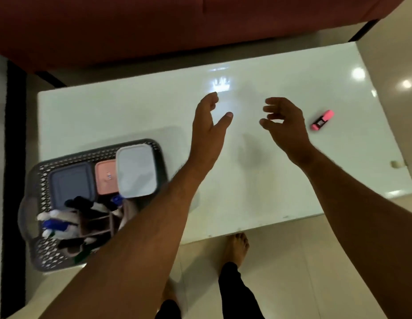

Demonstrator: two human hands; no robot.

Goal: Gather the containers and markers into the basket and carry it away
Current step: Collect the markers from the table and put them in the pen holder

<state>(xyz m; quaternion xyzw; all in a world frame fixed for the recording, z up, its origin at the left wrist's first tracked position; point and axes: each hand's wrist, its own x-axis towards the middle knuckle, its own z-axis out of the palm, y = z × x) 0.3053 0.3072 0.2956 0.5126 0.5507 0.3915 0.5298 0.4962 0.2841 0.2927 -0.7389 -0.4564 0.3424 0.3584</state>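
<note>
Hands (208, 118) (285, 122) hover loose and empty over the table (258, 192); basket (42, 256) sits left, pink marker (322, 120) lies right.

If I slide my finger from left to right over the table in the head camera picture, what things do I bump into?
Grey basket → left hand → right hand → pink highlighter.

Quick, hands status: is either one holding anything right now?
Left hand: open, holding nothing, above the table.
Right hand: open, fingers loosely curled, holding nothing.
</note>
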